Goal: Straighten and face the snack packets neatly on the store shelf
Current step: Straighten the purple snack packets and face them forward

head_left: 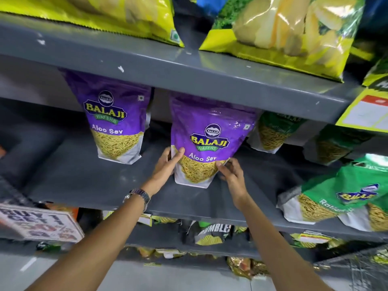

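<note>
1. Nearest me, a "Buy 1 Get 1" sign (39, 224) hangs off the front edge of the grey shelf (88, 183) at its left end.
2. The left hand (165, 166), a watch (139, 195) on its wrist, is closed on the lower left side of a purple packet (206, 135), thumb across the front.
3. The right hand (232, 172) pinches the same packet's lower right corner, fingers curled behind it.
4. That packet stands upright mid-shelf, face forward.
5. A second purple packet (115, 114) stands farther back to its left, well apart.
6. Green packets (344, 198) lean at the shelf's right end.
7. Yellow bags (281, 32) sit on the shelf above.
</note>
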Demonstrator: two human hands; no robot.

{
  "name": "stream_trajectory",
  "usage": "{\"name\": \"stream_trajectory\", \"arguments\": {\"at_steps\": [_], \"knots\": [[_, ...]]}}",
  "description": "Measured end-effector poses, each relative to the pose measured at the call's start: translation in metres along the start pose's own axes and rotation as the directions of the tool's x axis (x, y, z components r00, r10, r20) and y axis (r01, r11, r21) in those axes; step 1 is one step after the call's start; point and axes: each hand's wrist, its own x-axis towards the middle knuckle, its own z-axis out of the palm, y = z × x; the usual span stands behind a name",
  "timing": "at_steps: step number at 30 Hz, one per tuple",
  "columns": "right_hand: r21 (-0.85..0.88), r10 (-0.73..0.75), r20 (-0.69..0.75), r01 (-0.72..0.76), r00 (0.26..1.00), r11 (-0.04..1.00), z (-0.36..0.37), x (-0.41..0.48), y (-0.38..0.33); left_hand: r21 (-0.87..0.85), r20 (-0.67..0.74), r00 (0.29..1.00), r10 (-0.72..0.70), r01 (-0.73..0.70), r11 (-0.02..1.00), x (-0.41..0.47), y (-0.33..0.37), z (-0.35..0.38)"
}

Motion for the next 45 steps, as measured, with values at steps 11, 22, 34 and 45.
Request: {"name": "stream_trajectory", "arguments": {"at_steps": [11, 22, 34, 45], "knots": [[-0.055, 0.007, -0.030, -0.008, 1.000, 0.998, -0.005, -0.045, -0.001, 0.002, 0.038, 0.999, -0.035, 0.035, 0.999, -0.044, -0.006, -0.003], [-0.089, 0.001, -0.052, -0.006, 0.999, 0.996, -0.007, -0.067, 0.001, 0.027, 0.061, 0.998, -0.031, 0.029, 0.999, -0.058, -0.006, -0.004], [-0.097, -0.039, -0.069, 0.032, 0.997, 0.995, -0.003, -0.066, 0.003, 0.005, 0.016, 1.000, 0.018, -0.018, 1.000, -0.063, -0.013, -0.001], [-0.400, -0.494, 0.226, 0.542, 0.840, 0.739, 0.075, -0.121, 0.019, -0.132, -0.565, 0.772, 0.291, -0.433, 0.892, -0.040, 0.002, -0.076]]}}
